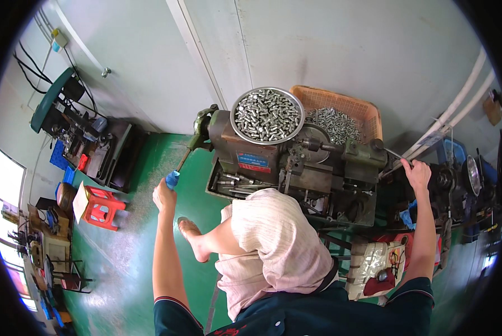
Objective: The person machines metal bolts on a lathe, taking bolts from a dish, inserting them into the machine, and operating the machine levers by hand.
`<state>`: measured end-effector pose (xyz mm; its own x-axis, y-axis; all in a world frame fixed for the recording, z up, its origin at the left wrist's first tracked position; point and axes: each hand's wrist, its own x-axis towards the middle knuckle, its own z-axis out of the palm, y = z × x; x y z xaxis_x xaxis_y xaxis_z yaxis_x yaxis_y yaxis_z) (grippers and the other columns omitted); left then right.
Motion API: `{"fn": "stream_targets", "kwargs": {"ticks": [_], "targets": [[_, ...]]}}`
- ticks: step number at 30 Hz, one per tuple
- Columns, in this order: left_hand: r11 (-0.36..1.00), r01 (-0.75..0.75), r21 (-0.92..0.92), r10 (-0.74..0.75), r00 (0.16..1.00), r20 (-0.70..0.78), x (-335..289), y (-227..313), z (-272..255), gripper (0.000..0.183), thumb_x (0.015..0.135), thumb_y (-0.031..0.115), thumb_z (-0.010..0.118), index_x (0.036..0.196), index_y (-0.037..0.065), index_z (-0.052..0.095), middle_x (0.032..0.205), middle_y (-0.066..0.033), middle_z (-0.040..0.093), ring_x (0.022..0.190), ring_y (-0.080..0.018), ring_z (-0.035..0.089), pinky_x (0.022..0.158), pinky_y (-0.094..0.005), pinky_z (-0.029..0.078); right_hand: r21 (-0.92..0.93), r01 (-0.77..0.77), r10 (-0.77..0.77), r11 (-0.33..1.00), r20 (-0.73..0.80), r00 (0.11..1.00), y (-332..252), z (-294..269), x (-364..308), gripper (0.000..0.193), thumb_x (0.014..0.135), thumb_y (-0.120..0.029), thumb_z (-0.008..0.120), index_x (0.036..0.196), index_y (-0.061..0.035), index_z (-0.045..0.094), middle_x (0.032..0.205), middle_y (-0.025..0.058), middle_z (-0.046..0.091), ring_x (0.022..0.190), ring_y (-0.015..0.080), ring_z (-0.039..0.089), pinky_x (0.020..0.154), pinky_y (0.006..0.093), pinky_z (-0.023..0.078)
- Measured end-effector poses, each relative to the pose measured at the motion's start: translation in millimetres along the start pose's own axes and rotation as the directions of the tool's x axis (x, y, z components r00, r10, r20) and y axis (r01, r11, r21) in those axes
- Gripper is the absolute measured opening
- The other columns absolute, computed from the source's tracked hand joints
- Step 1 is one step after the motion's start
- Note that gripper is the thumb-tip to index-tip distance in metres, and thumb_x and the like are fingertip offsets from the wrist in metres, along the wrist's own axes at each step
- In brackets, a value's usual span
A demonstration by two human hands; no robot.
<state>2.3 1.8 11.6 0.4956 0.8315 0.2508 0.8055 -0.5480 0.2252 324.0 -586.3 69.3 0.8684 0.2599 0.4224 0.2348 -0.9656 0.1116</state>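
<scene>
Where the left hand [164,195] grips, a blue-ended lever [184,159] protrudes above.

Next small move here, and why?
Probably ease the thin grey metal lever slightly: the right hand grips its end, and the left hand holds the blue lever handle at the worn metal lathe's other end.

The left hand [164,196] gripped a blue-wrapped handle [173,179] on a lathe [313,178], while the right hand [418,175] held a metal lever [395,154] opposite. A steel bowl [269,142] of metal pieces [266,115] sat on top, beside an orange basket [337,97].
</scene>
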Motion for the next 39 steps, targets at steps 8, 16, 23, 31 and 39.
{"fn": "stream_targets", "kwargs": {"ticks": [8, 16, 23, 31, 39], "targets": [[0.999, -0.022, -0.025, 0.022, 1.0, -0.017, -0.3, -0.6, 3.7, 0.024, 0.063, 0.002, 0.05, 0.086, 0.01, 0.057, 0.076, -0.0174, 0.058, 0.075, -0.0349, 0.055, 0.065, -0.0419, 0.044, -0.032, -0.069, 0.071, 0.997, 0.073, 0.995, -3.8, -2.3, -3.9, 0.055, 0.071, -0.054, 0.049, 0.062, -0.0005, 0.057, 0.062, 0.0185, 0.056, 0.064, 0.0342, 0.055, 0.059, 0.0413, 0.043], [0.997, -0.076, -0.011, 0.075, 0.994, -0.086, 2.0, -8.4, 10.3, 0.034, 0.061, 0.001, 0.053, 0.095, 0.009, 0.057, 0.073, -0.0185, 0.058, 0.072, -0.035, 0.056, 0.065, -0.0418, 0.045, -0.051, -0.111, 0.116, 0.993, 0.108, 0.987, -13.3, -10.9, -5.4, 0.057, 0.072, -0.055, 0.046, 0.064, -0.0001, 0.058, 0.064, 0.0189, 0.056, 0.067, 0.0342, 0.055, 0.061, 0.0412, 0.043], [0.998, -0.051, 0.021, 0.052, 0.998, -0.031, 1.1, -8.2, 3.4, 0.028, 0.062, 0.001, 0.051, 0.089, 0.008, 0.056, 0.071, -0.0183, 0.057, 0.07, -0.0351, 0.056, 0.062, -0.0422, 0.044, 0.018, -0.122, 0.119, 0.992, 0.125, 0.985, -9.1, -6.8, -4.0, 0.053, 0.073, -0.052, 0.048, 0.066, -0.0003, 0.057, 0.069, 0.0202, 0.056, 0.07, 0.0349, 0.054, 0.062, 0.0413, 0.043], [0.998, -0.05, 0.024, 0.052, 0.995, -0.089, 1.0, -11.9, 12.2, 0.027, 0.063, 0.002, 0.052, 0.088, 0.01, 0.056, 0.071, -0.0177, 0.058, 0.069, -0.0347, 0.056, 0.061, -0.0422, 0.044, 0.308, 0.081, 0.031, 0.948, -0.342, 0.939, -119.1, 11.8, 63.5, 0.028, 0.061, -0.02, 0.065, 0.084, -0.0077, 0.055, 0.086, 0.0101, 0.054, 0.088, 0.0273, 0.049, 0.074, 0.0391, 0.038], [0.999, -0.05, 0.015, 0.051, 0.994, -0.092, -0.4, -8.3, 8.0, 0.018, 0.063, 0.002, 0.051, 0.08, 0.008, 0.055, 0.07, -0.0177, 0.057, 0.07, -0.0352, 0.056, 0.061, -0.0425, 0.044, 0.848, -0.049, -0.431, 0.528, 0.318, 0.844, -273.6, 48.9, 76.5, 0.019, 0.056, -0.015, 0.06, 0.072, -0.0039, 0.059, 0.07, 0.0114, 0.059, 0.068, 0.0235, 0.057, 0.064, 0.0314, 0.044]]}}
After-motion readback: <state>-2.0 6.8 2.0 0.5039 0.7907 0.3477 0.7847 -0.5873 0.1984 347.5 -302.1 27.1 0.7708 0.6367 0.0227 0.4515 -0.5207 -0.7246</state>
